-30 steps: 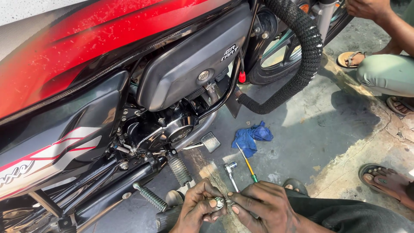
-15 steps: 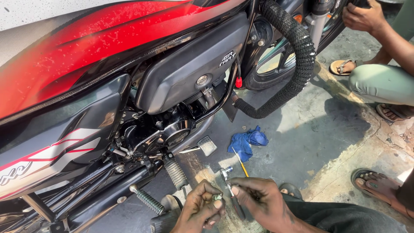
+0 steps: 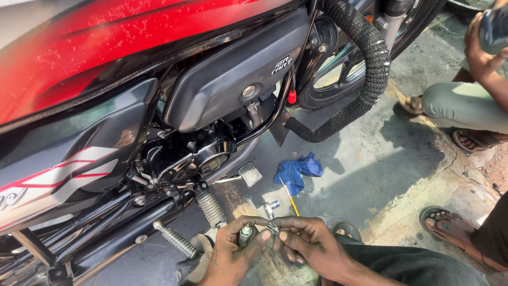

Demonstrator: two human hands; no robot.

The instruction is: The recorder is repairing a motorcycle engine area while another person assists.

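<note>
Low in front of the red and black motorcycle (image 3: 159,106), below its kick-start lever (image 3: 174,241), the left hand (image 3: 230,259) is curled around a small dark metal part (image 3: 246,233), a stubby plug-like piece that stands upright out of the grip. Just right of it, the right hand (image 3: 309,246) pinches a tiny silvery metal piece (image 3: 273,228) between thumb and fingertips, touching the top of the dark part. Both pieces look light, hard and stiff, probably greasy and so slippery; the silvery one is small enough to drop easily, and a fingertip pinch at its sides suits it best, while the dark part takes a firm wrap around its body. Further right of the motorcycle's foot peg, a blue rag (image 3: 296,172) lies on the concrete floor (image 3: 381,175).
</note>
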